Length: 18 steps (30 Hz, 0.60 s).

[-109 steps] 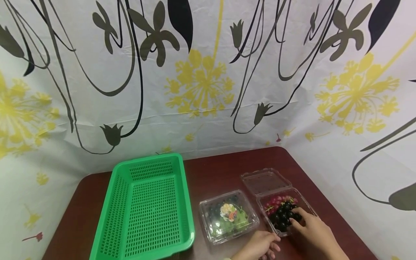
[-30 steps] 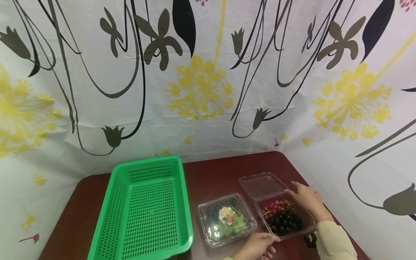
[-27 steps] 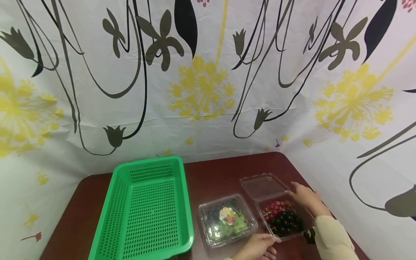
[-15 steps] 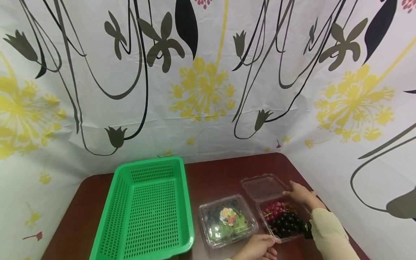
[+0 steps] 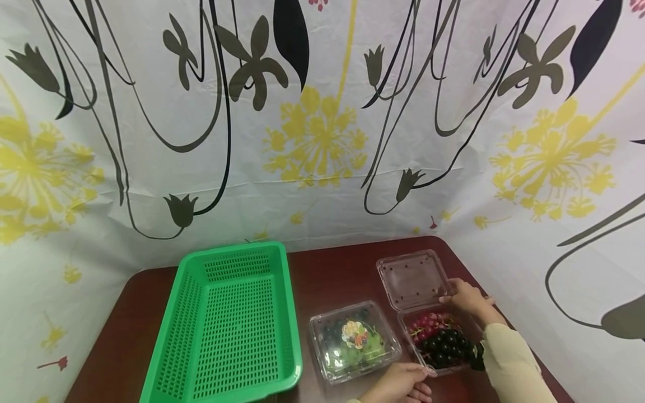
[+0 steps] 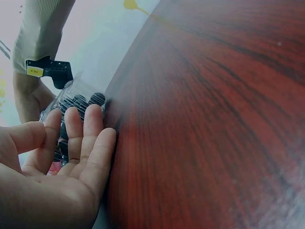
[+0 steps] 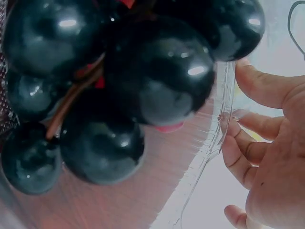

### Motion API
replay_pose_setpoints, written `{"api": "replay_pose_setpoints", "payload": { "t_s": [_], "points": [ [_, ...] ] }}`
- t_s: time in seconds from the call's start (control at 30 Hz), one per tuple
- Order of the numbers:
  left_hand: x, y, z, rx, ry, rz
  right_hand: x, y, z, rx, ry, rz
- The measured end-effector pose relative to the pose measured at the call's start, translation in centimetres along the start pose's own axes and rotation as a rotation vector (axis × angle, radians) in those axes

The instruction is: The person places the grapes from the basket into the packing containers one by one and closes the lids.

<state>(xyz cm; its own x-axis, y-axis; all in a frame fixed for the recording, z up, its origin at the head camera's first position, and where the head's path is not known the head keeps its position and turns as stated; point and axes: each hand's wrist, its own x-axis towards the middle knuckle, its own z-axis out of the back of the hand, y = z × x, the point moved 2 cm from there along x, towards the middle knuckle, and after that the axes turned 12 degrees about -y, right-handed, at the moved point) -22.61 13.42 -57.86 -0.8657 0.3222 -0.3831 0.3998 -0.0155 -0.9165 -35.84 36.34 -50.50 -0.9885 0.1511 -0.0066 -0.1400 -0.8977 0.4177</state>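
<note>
A clear plastic clamshell box (image 5: 409,342) holds red grapes (image 5: 432,323) and dark grapes (image 5: 444,347). Its hinged lid (image 5: 414,275) stands tilted up behind it. With thumb and fingers, my right hand (image 5: 468,298) pinches the lid's right edge close to the hinge. At the box's near left corner, my left hand (image 5: 402,383) pinches the rim between thumb and forefinger; the other fingers are loosely bent in the left wrist view. Large dark grapes (image 7: 159,71) fill much of the right wrist view, beside the right hand (image 7: 267,143).
Left of the open box lies a second clear box (image 5: 353,341), closed, with a fruit sticker and green and dark grapes inside. A green slotted basket (image 5: 291,336) stands farther left on the dark red table (image 5: 327,274). A patterned cloth (image 5: 312,212) hangs behind.
The right hand left the dark grapes and moved back to the lid's edge. Since half a second ago the lid has tilted upward. The left hand stays at the box corner.
</note>
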Motion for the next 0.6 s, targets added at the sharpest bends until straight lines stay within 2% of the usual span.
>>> {"api": "replay_pose_setpoints", "payload": {
  "t_s": [0.2,0.37,0.47,0.6],
  "points": [
    [-0.05,-0.11,-0.04,0.006,-0.016,0.026,-0.01,-0.43,-0.09,0.063,-0.043,-0.008],
    [0.01,0.01,-0.02,-0.002,-0.003,0.016,0.04,-0.86,-0.26,0.124,-0.06,-0.037],
    [0.06,0.11,0.05,-0.01,0.012,0.008,0.04,-0.75,-0.1,0.191,-0.068,-0.064],
    [0.21,0.34,0.19,-0.023,0.033,0.004,0.09,-0.19,0.46,0.351,-0.091,-0.012]
  ]
}}
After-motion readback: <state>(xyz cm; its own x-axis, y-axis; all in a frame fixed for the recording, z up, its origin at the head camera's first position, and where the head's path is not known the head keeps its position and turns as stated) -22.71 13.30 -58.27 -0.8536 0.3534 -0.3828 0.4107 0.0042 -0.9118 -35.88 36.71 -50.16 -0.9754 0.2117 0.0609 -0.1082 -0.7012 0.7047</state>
